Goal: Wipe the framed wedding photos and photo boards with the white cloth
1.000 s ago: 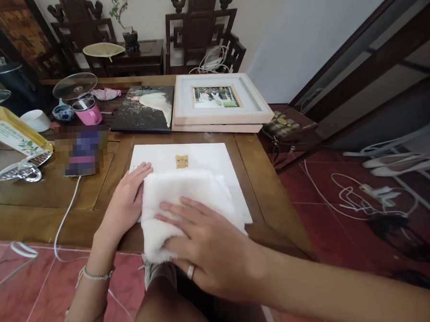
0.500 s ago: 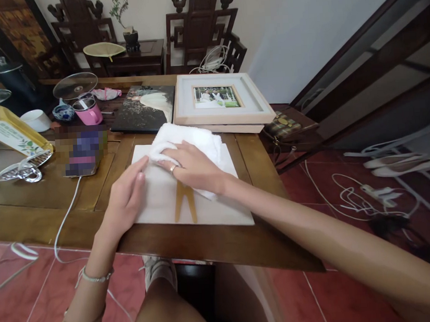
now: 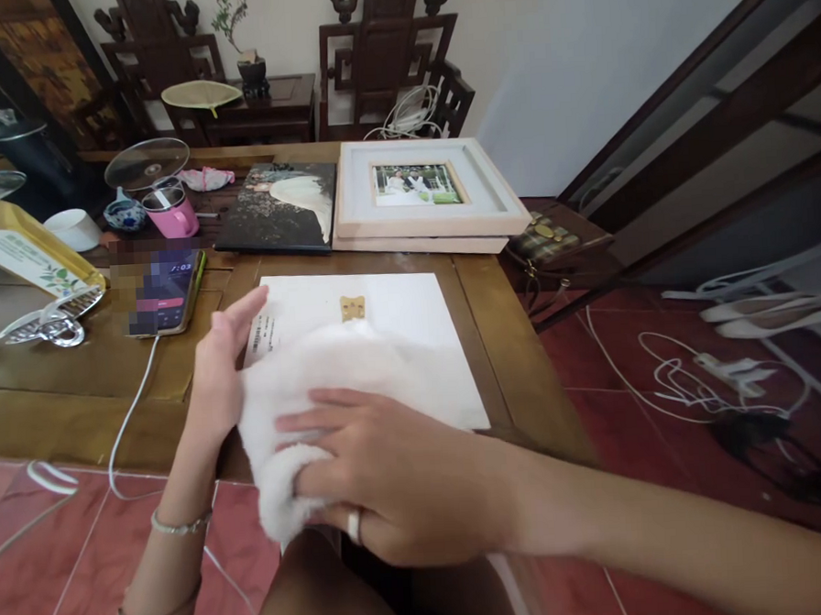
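A flat white board (image 3: 410, 298) lies on the wooden table, with a printed label and barcode along its left side. On it, a gold-coloured metal piece (image 3: 353, 308) shows only its top; the towel covers the rest. My right hand (image 3: 392, 478) grips a bunched white towel (image 3: 283, 374) over the board's near edge, and part of the cloth hangs past that edge. At the board's left edge is my left hand (image 3: 219, 368), fingers stretched forward and holding nothing. The towel touches or nearly touches its palm side.
Behind the board lie a dark photo panel (image 3: 285, 204) and stacked pale picture frames (image 3: 434, 222). To the left are a phone (image 3: 168, 288) on a white cable, a silver hair claw (image 3: 50, 322), an oil bottle (image 3: 28, 245) and a pink mug (image 3: 172, 217).
My right hand has drawn the towel toward me, from the board's far part to its near edge. The label and the gold piece's top are now uncovered. My left hand stays at the left edge.
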The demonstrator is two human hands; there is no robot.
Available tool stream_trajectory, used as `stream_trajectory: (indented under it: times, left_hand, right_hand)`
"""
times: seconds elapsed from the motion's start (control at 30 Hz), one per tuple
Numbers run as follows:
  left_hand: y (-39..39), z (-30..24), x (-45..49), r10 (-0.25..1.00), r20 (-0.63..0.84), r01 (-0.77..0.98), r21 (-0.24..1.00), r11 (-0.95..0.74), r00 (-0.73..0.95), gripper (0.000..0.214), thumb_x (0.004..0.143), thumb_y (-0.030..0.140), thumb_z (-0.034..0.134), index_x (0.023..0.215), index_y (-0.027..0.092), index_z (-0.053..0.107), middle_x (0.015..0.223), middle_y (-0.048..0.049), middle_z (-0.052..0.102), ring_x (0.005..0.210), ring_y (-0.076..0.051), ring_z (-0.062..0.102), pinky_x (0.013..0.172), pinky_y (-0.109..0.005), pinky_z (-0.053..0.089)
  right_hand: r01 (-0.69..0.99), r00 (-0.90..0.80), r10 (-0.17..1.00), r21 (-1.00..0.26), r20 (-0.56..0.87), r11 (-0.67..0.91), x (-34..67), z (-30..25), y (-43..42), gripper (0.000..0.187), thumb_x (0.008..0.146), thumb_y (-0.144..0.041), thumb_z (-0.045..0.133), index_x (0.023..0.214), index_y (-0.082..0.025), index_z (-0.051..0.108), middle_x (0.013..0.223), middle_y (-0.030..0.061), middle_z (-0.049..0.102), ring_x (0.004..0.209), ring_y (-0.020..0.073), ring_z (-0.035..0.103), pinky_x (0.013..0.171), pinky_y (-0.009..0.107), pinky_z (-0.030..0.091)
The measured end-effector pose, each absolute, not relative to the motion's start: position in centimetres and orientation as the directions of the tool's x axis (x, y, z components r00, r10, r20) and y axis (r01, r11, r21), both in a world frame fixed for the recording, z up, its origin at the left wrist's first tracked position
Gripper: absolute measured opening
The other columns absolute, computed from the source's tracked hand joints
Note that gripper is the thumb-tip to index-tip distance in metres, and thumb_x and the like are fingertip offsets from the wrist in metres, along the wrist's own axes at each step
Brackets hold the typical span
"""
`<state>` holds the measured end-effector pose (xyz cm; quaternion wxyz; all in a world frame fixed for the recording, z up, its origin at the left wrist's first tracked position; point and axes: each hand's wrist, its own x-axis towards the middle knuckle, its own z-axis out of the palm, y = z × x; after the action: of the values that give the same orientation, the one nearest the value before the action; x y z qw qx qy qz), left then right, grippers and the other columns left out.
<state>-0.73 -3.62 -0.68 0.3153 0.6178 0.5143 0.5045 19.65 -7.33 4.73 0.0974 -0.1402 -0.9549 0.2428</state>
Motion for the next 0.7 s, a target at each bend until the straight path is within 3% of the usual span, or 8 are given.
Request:
stream_trajectory:
  times: [0.07,0.17,0.3,0.4,0.5,0.7]
  left_hand:
    - [-3.8,-0.7,-0.5,0.934,0.354,0.463,0.820,-0.337,0.052,0.057,0.103,0.055,0.029,0.128,0.016,0.063,0.141,-0.0108,0.059,0.135,-0.027,0.052,0.117,-0.047,0.037]
    - [-3.9,-0.9,-0.4,0.918,0.355,0.617,0.686,-0.385,0.177,0.053,0.104,0.048,0.032,0.128,0.015,0.064,0.141,-0.0116,0.059,0.135,-0.026,0.051,0.119,-0.046,0.034]
    - [-3.6,-1.5,-0.4,0.923,0.315,0.712,0.594,-0.374,0.222,0.050,0.103,0.042,0.031,0.132,0.015,0.062,0.141,-0.0125,0.059,0.135,-0.026,0.051,0.117,-0.050,0.035]
    - [-3.4,-1.9,-0.5,0.918,0.314,0.751,0.538,-0.382,0.242,0.044,0.100,0.039,0.039,0.129,0.016,0.064,0.140,-0.0124,0.060,0.135,-0.028,0.052,0.116,-0.051,0.037]
    - [-3.3,-2.0,-0.5,0.908,0.319,0.772,0.492,-0.403,0.271,0.042,0.099,0.037,0.043,0.130,0.017,0.063,0.142,-0.0132,0.058,0.135,-0.029,0.051,0.115,-0.052,0.037]
    - [-3.4,-1.5,-0.2,0.893,0.326,0.769,0.467,-0.437,0.309,0.038,0.099,0.031,0.042,0.127,0.017,0.064,0.132,-0.0128,0.064,0.123,-0.030,0.058,0.109,-0.050,0.044]
  right_hand:
    - [0.280,-0.918,0.387,-0.542,0.092,0.792,20.8,5.2,-7.4,0.021,0.091,-0.017,0.057,0.101,-0.024,0.073,0.116,0.0060,0.074,0.123,0.0230,0.059,0.112,0.046,0.035]
    - [0.403,-0.851,0.520,-0.540,0.075,0.739,22.3,5.1,-5.8,0.020,0.092,-0.019,0.053,0.096,-0.026,0.072,0.108,0.0029,0.074,0.101,0.0229,0.066,0.096,0.040,0.045]
    - [0.570,-0.710,0.699,-0.512,0.086,0.643,22.9,3.9,-1.9,0.028,0.098,-0.031,0.044,0.082,-0.023,0.065,0.080,0.0027,0.068,0.079,0.0232,0.059,0.077,0.036,0.044]
    - [0.573,-0.628,0.769,-0.599,0.117,0.559,21.7,3.2,0.9,0.033,0.099,-0.035,0.042,0.074,-0.022,0.059,0.075,0.0012,0.065,0.079,0.0212,0.057,0.081,0.034,0.040]
    - [0.548,-0.554,0.817,-0.668,0.161,0.503,19.1,3.1,2.9,0.031,0.099,-0.033,0.043,0.075,-0.020,0.059,0.084,0.0021,0.069,0.083,0.0198,0.058,0.082,0.032,0.039]
    - [0.502,-0.603,0.775,-0.665,0.191,0.553,13.5,3.4,5.2,0.032,0.099,-0.034,0.041,0.086,-0.019,0.066,0.095,0.0021,0.071,0.091,0.0197,0.061,0.080,0.028,0.042]
